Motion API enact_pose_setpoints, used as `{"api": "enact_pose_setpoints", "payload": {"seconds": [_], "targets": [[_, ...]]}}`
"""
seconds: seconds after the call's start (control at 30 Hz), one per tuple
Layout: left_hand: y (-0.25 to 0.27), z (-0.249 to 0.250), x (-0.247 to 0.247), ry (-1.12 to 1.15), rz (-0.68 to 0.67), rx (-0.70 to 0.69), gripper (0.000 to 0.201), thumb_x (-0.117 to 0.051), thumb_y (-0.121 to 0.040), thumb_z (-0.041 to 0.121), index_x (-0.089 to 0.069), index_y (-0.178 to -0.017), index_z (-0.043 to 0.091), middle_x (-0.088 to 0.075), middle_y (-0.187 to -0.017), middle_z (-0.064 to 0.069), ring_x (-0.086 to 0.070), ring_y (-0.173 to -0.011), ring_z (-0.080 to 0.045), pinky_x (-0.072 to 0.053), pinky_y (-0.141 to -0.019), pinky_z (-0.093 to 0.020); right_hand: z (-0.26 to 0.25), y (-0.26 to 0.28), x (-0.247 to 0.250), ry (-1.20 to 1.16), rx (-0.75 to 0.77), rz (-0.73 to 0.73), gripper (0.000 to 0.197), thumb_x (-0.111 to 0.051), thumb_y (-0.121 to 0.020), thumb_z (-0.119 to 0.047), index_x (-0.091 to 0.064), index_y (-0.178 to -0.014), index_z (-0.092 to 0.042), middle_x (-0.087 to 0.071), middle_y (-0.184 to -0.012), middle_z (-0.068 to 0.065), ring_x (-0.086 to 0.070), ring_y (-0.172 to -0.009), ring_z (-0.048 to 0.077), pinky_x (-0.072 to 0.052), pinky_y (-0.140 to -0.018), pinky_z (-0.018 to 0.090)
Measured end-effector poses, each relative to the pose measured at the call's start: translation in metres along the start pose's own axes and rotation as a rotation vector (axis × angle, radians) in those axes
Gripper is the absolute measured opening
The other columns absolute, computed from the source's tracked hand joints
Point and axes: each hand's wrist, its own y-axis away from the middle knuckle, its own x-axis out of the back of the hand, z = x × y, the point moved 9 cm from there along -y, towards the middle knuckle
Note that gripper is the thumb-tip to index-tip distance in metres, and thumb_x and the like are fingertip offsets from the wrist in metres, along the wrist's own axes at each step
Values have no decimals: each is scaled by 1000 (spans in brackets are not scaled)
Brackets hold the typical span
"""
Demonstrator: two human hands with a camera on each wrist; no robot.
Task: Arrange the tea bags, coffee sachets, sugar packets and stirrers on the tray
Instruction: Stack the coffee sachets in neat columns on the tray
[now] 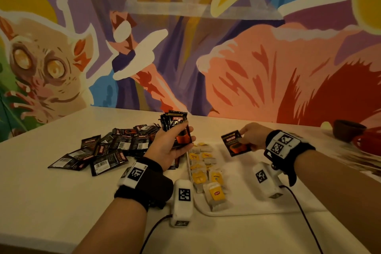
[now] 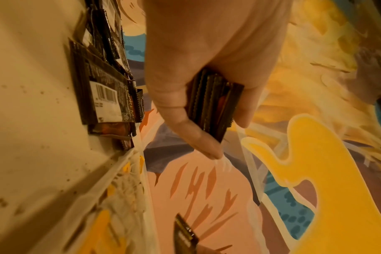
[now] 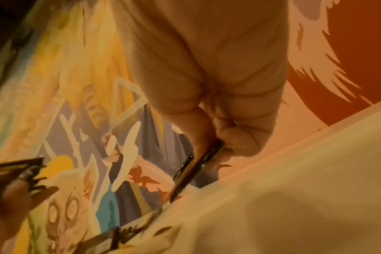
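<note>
My left hand (image 1: 175,144) grips a stack of black coffee sachets (image 1: 178,128) upright above the tray's left edge; the left wrist view shows the stack (image 2: 213,103) edge-on between thumb and fingers. My right hand (image 1: 250,135) pinches a single black coffee sachet (image 1: 236,145) by its corner, tilted above the far middle of the white tray (image 1: 247,210). That sachet (image 3: 191,168) appears edge-on in the right wrist view. Yellow-tagged tea bags (image 1: 208,177) lie in rows on the tray's left part. A loose pile of coffee sachets (image 1: 107,150) lies on the table left of the tray.
The white table (image 1: 51,202) meets a painted mural wall behind. A dark cup (image 1: 348,130) and a red saucer (image 1: 369,142) stand at the far right. The tray's right half shows bare surface. Cables run from both wrist cameras toward me.
</note>
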Motion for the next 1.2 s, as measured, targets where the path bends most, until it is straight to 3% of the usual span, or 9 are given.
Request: {"api": "enact_pose_setpoints", "payload": {"seconds": [0.07, 0.2, 0.3, 0.43, 0.53, 0.6, 0.67, 0.8, 1.2], "targets": [[1, -2, 0, -2, 4, 24, 21, -62, -89, 23, -60, -107, 14, -68, -95, -7, -66, -79, -21, -55, -55, -23, 3, 0, -7, 85, -28, -52, 43, -47, -97, -19, -42, -133, 3, -55, -112, 20, -56, -84, 28, -51, -77, 36], [1, -4, 0, 8, 19, 73, 35, -65, -85, 32, -62, -112, 9, -70, -97, -8, -67, -77, -21, -51, -48, -18, -9, -1, -5, 438, 122, -53, 40, -40, -97, -12, -45, -135, -23, -29, -145, 8, -38, -128, 30, -35, -105, 37], [2, -5, 0, 24, 24, 86, 41, -65, -84, 36, -62, -112, 6, -72, -92, -10, -68, -77, -22, -52, -47, -18, -12, 8, -22, 513, 189, -216, 42, -42, -94, -7, -54, -129, -25, -37, -144, 2, -39, -126, 22, -34, -98, 25], [3, -4, 0, 51, 17, 88, 40, -62, -85, 41, -64, -106, 7, -73, -85, -9, -69, -75, -22, -53, -48, -18, -17, 23, -43, 595, 211, -361, 48, -41, -96, -10, -39, -141, -28, -36, -146, 1, -41, -120, 20, -32, -75, 9], [4, -6, -1, 52, 9, 106, 40, -60, -86, 43, -64, -105, 8, -72, -89, -11, -69, -78, -23, -53, -48, -19, -25, 17, -49, 609, 262, -356, 50, -39, -97, -11, -35, -143, -29, -38, -144, 3, -39, -100, 13, -30, -46, -3], [4, -7, -2, 54, 1, 114, 42, -59, -87, 43, -64, -108, 6, -72, -91, -12, -69, -79, -24, -53, -48, -20, -29, 12, -52, 613, 270, -360, 49, -38, -98, -11, -35, -143, -28, -42, -132, 2, -40, -85, 10, -30, -44, -4], [4, -8, -1, 59, -6, 116, 41, -59, -87, 43, -63, -107, 7, -72, -90, -13, -69, -81, -24, -53, -48, -20, -31, 7, -53, 617, 266, -347, 48, -38, -98, -12, -36, -143, -28, -42, -126, 1, -41, -80, 8, -31, -51, -1], [3, -10, -2, 81, -20, 131, 34, -60, -87, 39, -63, -103, 9, -71, -92, -14, -68, -85, -27, -57, -53, -22, -28, -2, -54, 679, 226, -321, 51, -40, -96, -10, -36, -143, -30, -35, -147, 3, -39, -124, 23, -30, -99, 24], [5, -14, -7, 117, -65, 186, 26, -58, -91, 26, -61, -106, 5, -68, -97, -21, -66, -88, -33, -58, -57, -26, -31, -9, -58, 659, 257, -347, 57, -40, -93, -3, -34, -144, -28, -34, -147, 5, -36, -129, 25, -27, -104, 28]]}}
